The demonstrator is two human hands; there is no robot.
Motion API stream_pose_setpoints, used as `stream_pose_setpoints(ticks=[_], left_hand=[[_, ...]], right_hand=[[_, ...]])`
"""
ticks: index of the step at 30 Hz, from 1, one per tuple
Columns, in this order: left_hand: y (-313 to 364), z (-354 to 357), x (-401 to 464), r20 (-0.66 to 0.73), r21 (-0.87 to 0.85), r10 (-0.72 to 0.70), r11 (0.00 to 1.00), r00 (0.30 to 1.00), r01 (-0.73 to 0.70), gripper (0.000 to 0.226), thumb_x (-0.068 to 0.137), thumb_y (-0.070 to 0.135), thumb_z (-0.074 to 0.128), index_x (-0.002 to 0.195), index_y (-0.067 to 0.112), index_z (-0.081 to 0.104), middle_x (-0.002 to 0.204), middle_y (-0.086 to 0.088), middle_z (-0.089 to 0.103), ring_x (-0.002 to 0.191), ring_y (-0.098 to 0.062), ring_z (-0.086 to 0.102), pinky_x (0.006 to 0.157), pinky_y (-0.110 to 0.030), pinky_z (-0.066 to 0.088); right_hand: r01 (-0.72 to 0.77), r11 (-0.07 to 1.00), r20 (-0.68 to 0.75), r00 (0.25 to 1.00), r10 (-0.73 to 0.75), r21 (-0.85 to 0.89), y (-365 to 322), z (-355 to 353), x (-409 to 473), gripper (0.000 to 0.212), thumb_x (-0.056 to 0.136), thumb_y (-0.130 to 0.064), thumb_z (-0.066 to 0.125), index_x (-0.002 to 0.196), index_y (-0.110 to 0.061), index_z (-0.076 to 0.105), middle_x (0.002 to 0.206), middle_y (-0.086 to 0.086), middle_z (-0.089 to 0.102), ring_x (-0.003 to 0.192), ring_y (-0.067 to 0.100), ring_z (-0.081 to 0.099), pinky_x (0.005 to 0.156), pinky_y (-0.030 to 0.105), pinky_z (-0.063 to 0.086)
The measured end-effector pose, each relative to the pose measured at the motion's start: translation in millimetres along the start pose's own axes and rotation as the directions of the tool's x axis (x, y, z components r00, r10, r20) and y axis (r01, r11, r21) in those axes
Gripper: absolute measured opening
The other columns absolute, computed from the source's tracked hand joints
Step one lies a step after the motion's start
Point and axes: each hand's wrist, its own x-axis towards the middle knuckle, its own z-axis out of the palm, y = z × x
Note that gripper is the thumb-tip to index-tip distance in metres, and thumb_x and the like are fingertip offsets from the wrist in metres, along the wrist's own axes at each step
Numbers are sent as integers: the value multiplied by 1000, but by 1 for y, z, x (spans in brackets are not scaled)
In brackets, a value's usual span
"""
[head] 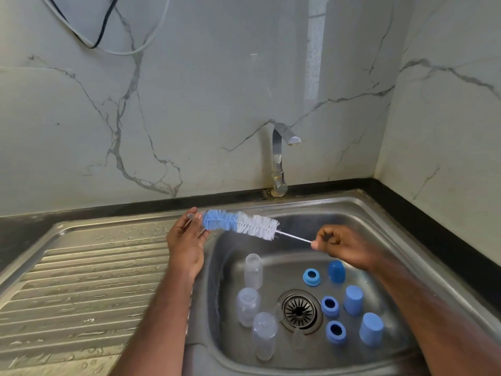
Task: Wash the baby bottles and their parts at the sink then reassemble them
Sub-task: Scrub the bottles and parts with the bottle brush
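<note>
- The left hand pinches the brush at its blue tip.
- The right hand pinches the thin wire end.
- The brush lies sideways above the sink.
- The bottles stand below, nearer the left hand.

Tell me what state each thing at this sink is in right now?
Bottle brush: held level over the basin by both ends.
Left hand: holds the brush's blue end.
Right hand: pinches the wire handle tip.
Tap: off, no water running.
Three clear bottles: standing in the basin, uncapped.
Three blue rings: off the bottles, lying separately.
Three blue caps: standing apart from the bottles.
Drainboard: wet.
</note>
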Motion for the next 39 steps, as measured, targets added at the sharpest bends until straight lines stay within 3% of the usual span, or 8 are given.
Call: stream_pose_setpoints(ticks=[5, 9, 13, 17, 22, 28, 34, 39], left_hand=[[-3, 6, -2, -94, -12, 51, 999, 994, -53, 16, 87, -1, 72, 82, 13, 67, 84, -2, 68, 96, -21, 68, 78, -25, 60], [-5, 13, -4, -90, -31, 63, 997, 994, -66, 16, 87, 0, 72, 85, 14, 68, 86, 0, 71, 92, -17, 69, 85, -29, 58], [1, 5, 5, -2, -223, -22, 974, 1000, 21, 9, 91, 8, 67, 100, 9, 69, 103, -9, 74, 101, -21, 73, 88, -33, 60], [3, 1, 9, 79, -271, -33, 961, 996, 54, 11, 95, 9, 62, 104, 9, 68, 104, -6, 76, 102, -17, 73, 85, -29, 60], [-1, 1, 13, -109, -92, 28, 995, 994, -38, 11, 91, 0, 68, 96, 10, 68, 97, -4, 72, 108, -22, 68, 86, -28, 60], [-4, 1, 19, -152, 85, 135, 989, 979, -123, 28, 87, 2, 74, 115, 2, 69, 108, -11, 73, 107, -23, 71, 89, -30, 59], [8, -3, 14, 105, -212, -19, 976, 994, 42, 17, 99, 16, 59, 113, 8, 65, 111, -6, 75, 109, -18, 71, 94, -33, 57], [5, -2, 14, -28, -110, 24, 994, 999, -27, 15, 90, 4, 70, 103, 11, 68, 111, -11, 73, 102, -19, 73, 91, -35, 59]], right_hand=[[-76, 961, -256, 967, 6, -265, 0, 4, 4, 9, 89, -32, 74, 84, -27, 67, 75, -7, 65, 72, 10, 61, 68, 27, 51], [32, 791, -422, 832, -360, -612, -4, -8, 3, 16, 94, -43, 61, 91, -30, 71, 80, -11, 68, 72, 10, 61, 73, 32, 51], [65, 935, -31, 996, -81, -348, 4, 1, 4, 23, 99, -44, 58, 79, -35, 68, 63, -15, 61, 59, 3, 55, 64, 29, 49], [-76, 993, 192, 980, 56, 94, 0, 13, 6, 37, 103, -31, 55, 80, -8, 72, 48, -9, 43, 45, 4, 37, 48, 16, 34], [-78, 991, -85, 994, 69, -110, 12, 14, 11, 16, 80, -26, 85, 81, -22, 70, 72, -3, 69, 68, 10, 65, 66, 29, 57], [-27, 883, -345, 926, -155, -469, -3, 7, 9, 11, 95, -47, 62, 91, -39, 68, 75, -12, 64, 71, 5, 59, 68, 28, 51], [-209, 958, 254, 954, 157, 195, 6, 10, 5, 31, 94, -42, 66, 75, -18, 73, 53, 1, 43, 44, 12, 31, 45, 26, 25], [-64, 992, -52, 996, 70, 112, 6, 13, 7, 15, 80, -16, 84, 82, -10, 70, 64, 4, 68, 51, 10, 56, 48, 21, 47]])
